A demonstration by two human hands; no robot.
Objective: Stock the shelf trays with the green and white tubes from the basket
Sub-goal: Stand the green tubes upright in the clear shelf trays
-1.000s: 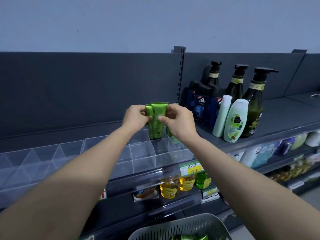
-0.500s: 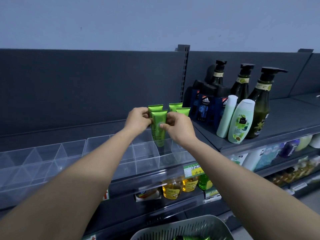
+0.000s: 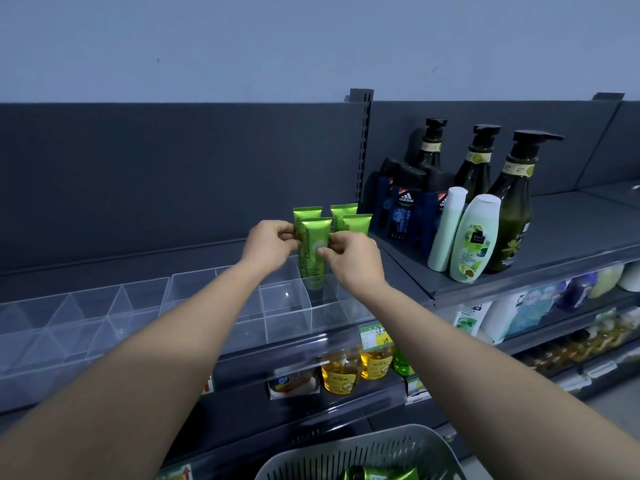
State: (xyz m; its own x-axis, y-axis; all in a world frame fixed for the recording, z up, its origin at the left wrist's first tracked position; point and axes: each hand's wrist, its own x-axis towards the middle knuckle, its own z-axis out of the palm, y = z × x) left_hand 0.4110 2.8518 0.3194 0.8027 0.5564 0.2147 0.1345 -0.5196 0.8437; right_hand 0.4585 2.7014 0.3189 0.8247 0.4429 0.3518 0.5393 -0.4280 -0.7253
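Over tray (image 3: pixel 221 308), tube (image 3: pixel 314 249) between pinching hands (image 3: pixel 270 242) (image 3: pixel 351 259)

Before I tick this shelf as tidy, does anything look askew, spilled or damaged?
Nothing stands out. Four green tubes stand upright in the clear tray, left hand and right hand holding the left pair; neighbouring bottles stand upright.

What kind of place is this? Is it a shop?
Most likely a shop, in the soap and shampoo aisle. The shelf holds pump bottles, a price tag sits on the shelf edge, and green tubes stand in clear trays.
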